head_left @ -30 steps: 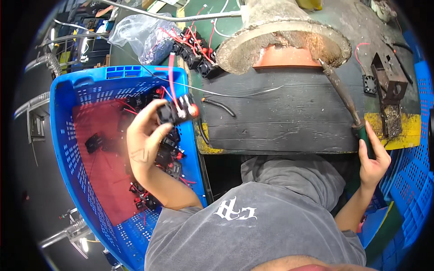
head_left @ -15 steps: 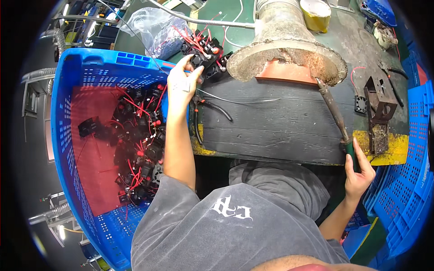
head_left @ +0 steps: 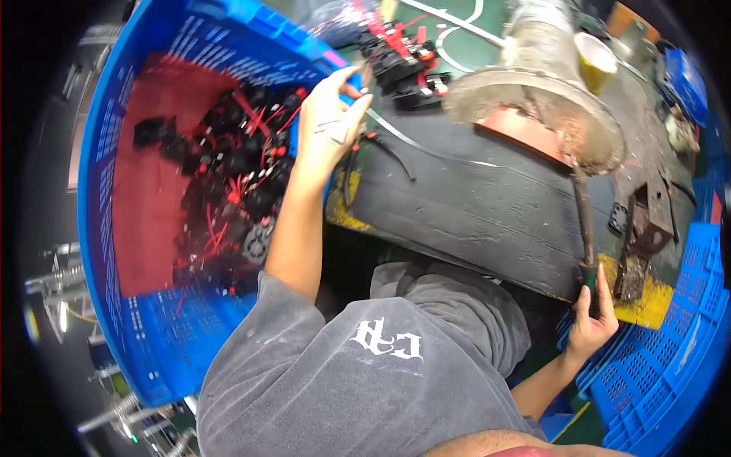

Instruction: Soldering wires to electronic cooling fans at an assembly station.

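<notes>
My right hand [head_left: 594, 327] grips the green handle of a soldering iron [head_left: 585, 217]. The iron's tip rests by a reddish block [head_left: 525, 133] under the rim of a stained, funnel-shaped metal hood [head_left: 533, 87]. Blurred by motion, my left hand [head_left: 331, 126] has thumb and forefinger curled together. From beside its thumb, a thin silvery solder wire [head_left: 426, 151] runs rightward over the dark board [head_left: 472, 206]. Just beyond those fingertips sits a cluster of small black fans [head_left: 400, 65] with red wires. Black-handled pliers [head_left: 392, 156] lie below the left hand.
At left, a large blue crate [head_left: 103, 206] lined with red holds many black fans with red leads [head_left: 236, 183]. A rusty metal bracket [head_left: 651, 221] and a small fan [head_left: 618, 218] stand at right. Beyond are a yellow tub [head_left: 596, 61] and another blue crate [head_left: 647, 388].
The view has swung and tilted. My left fingers have come off the fan, which stays with the cluster. The wire now starts nearer the left thumb. The right hand still holds the soldering iron.
</notes>
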`<control>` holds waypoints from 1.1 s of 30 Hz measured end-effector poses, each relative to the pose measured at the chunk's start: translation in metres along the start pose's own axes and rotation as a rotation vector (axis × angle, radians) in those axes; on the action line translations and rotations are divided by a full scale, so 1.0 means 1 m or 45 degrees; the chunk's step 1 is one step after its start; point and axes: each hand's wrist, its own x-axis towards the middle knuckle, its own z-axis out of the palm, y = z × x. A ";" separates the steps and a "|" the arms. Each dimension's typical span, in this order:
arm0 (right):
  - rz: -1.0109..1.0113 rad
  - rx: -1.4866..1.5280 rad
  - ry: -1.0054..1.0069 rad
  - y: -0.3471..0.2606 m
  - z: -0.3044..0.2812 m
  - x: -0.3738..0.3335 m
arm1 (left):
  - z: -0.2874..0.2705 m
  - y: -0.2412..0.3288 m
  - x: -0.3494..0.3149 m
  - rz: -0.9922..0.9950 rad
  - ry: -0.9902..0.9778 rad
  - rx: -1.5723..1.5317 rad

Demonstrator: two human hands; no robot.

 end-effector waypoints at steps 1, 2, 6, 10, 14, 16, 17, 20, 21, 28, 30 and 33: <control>0.052 0.076 0.009 0.002 0.000 0.000 | -0.008 -0.001 -0.009 0.066 0.030 0.100; 0.027 0.121 0.007 0.000 0.001 0.002 | -0.018 -0.001 -0.018 0.136 0.056 0.206; -0.016 0.134 -0.027 0.006 0.002 0.004 | -0.061 -0.001 -0.060 -0.117 0.030 0.264; 0.089 0.209 -0.032 -0.004 0.005 0.005 | -0.117 -0.015 -0.086 -0.190 0.159 0.479; 0.098 0.240 -0.029 -0.009 0.007 0.006 | -0.176 -0.050 -0.083 -0.186 0.212 1.034; 0.090 0.248 -0.032 -0.008 0.006 0.007 | -0.189 -0.069 -0.072 -0.205 0.058 1.239; 0.085 0.256 -0.033 -0.007 0.006 0.006 | -0.189 -0.082 -0.064 -0.231 -0.055 1.313; 0.156 0.322 -0.048 -0.006 0.005 0.006 | -0.188 -0.110 -0.048 -0.118 -0.202 1.173; 0.153 0.321 -0.042 -0.005 0.004 0.006 | -0.183 -0.111 -0.046 -0.123 -0.249 1.079; 0.164 0.287 -0.091 -0.003 0.001 0.010 | -0.189 -0.128 -0.041 0.072 -0.199 1.058; 0.182 0.294 -0.099 -0.007 0.001 0.011 | -0.204 -0.118 -0.035 0.021 -0.103 0.741; 0.171 0.281 -0.130 -0.001 -0.002 0.013 | -0.214 -0.096 -0.038 -0.020 0.195 0.333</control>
